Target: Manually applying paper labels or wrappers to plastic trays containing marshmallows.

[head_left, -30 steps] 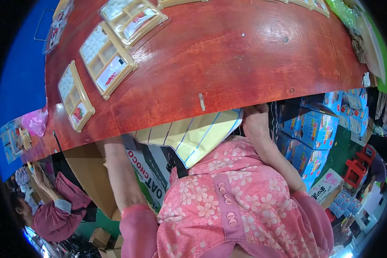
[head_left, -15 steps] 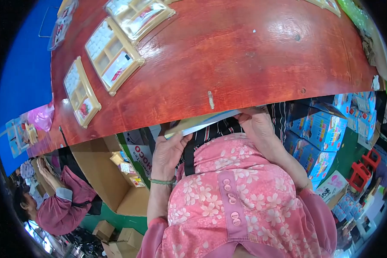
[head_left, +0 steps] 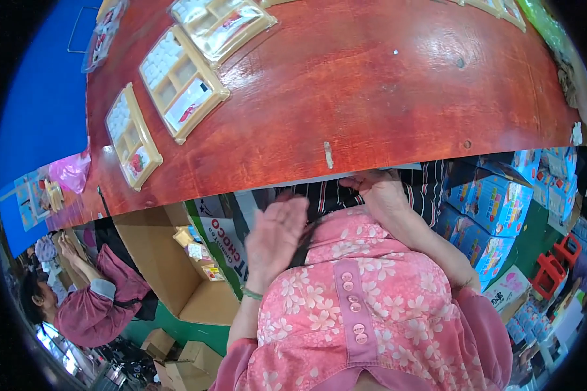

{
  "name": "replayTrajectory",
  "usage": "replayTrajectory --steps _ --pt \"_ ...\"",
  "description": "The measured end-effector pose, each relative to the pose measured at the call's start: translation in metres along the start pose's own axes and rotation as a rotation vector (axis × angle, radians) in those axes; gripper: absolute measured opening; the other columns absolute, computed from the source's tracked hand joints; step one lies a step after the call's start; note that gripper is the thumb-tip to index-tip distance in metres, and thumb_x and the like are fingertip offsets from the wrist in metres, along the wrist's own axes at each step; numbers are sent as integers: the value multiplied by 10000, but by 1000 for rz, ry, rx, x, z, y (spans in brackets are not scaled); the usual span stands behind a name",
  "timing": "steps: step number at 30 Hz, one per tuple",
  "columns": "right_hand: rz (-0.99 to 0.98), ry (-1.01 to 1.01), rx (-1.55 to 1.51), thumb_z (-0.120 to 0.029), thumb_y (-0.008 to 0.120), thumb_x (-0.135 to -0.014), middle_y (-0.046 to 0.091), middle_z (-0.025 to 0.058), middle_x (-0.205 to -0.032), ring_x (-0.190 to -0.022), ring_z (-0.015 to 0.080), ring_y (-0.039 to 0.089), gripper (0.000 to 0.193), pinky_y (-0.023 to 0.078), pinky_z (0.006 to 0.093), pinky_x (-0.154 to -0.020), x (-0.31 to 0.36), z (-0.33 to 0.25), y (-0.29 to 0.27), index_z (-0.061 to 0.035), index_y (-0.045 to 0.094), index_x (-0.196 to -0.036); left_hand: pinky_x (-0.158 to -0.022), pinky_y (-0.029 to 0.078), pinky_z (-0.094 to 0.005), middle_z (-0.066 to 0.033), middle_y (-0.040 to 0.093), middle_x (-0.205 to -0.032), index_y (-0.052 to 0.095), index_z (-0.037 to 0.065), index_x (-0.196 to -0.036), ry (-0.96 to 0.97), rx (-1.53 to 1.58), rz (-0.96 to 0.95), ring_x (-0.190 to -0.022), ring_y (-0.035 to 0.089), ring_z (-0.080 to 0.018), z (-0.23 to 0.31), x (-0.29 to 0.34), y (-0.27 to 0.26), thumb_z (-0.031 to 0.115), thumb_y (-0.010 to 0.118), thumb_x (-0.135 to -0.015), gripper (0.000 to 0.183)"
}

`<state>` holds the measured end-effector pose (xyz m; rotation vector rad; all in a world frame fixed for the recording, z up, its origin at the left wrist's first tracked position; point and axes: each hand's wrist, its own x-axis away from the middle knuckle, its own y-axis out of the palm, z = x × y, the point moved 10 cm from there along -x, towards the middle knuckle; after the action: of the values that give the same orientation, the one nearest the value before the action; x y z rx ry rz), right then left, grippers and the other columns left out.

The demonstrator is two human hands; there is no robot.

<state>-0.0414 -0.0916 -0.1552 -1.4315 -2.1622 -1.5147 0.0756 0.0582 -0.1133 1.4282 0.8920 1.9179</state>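
Observation:
My left hand (head_left: 275, 236) is raised in front of my pink apron, below the table edge. Its fingers are stretched out and slightly blurred, and it holds nothing. My right hand (head_left: 379, 190) is at the underside of the table edge, next to a thin, flat, pale thing (head_left: 319, 178) of which only a strip shows. The fingertips are in shadow, so whether they grip that strip is unclear. Most of the pale thing is hidden under the tabletop. Striped black cloth (head_left: 430, 186) lies across my lap.
On the red table (head_left: 372, 98) lie several wrapped, compartmented trays (head_left: 183, 85) at the left. An open carton (head_left: 169, 260) stands below left, and blue printed boxes (head_left: 492, 202) are stacked at the right. Another person (head_left: 94, 306) works at the far left beside a pink bag (head_left: 70, 171).
My left hand has let go of the flat pale thing and pulled back toward my body. The pale thing has slid farther under the table edge and to the right. The view has shifted slightly.

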Motion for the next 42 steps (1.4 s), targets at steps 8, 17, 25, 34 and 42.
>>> replayTrajectory --steps 8,17,25,34,42 --pt "-84 104 616 -114 651 -840 628 80 -972 -816 167 606 245 470 304 -744 0 17 9 -41 589 -1065 -925 444 -419 -141 587 -1135 515 8 -1174 -17 -207 29 -1050 577 -263 -20 -61 -32 371 581 -891 465" --pt "-164 -109 740 -109 582 -891 613 97 -1057 -897 210 610 233 488 363 -811 -6 9 13 -32 569 -1110 -942 431 -443 -144 551 -1198 500 14 -1193 -110 -155 7 -1086 547 -295 -32 -58 14 323 563 -896 433" --pt "-183 271 404 -140 585 -901 626 122 -1060 -960 210 614 255 503 361 -794 3 33 21 -8 569 -1119 -875 474 -456 -81 615 -1107 589 54 -1081 100 -102 123 -1021 579 -264 -7 -64 -18 100 661 -805 289" --pt "-572 342 1241 -278 562 -908 637 152 -933 -868 200 607 335 456 322 -796 41 2 65 8 589 -1082 -859 497 -415 -54 612 -1109 569 75 -1089 250 -142 292 -1003 590 -228 6 -62 -55 195 666 -835 297" --pt "-411 -801 1933 -244 428 -934 559 160 -1186 -1059 330 557 334 388 458 -969 -8 9 74 -66 550 -1188 -949 441 -446 -107 575 -1170 519 40 -1164 82 -281 269 -1073 556 -266 -12 -39 -47 133 538 -903 278"
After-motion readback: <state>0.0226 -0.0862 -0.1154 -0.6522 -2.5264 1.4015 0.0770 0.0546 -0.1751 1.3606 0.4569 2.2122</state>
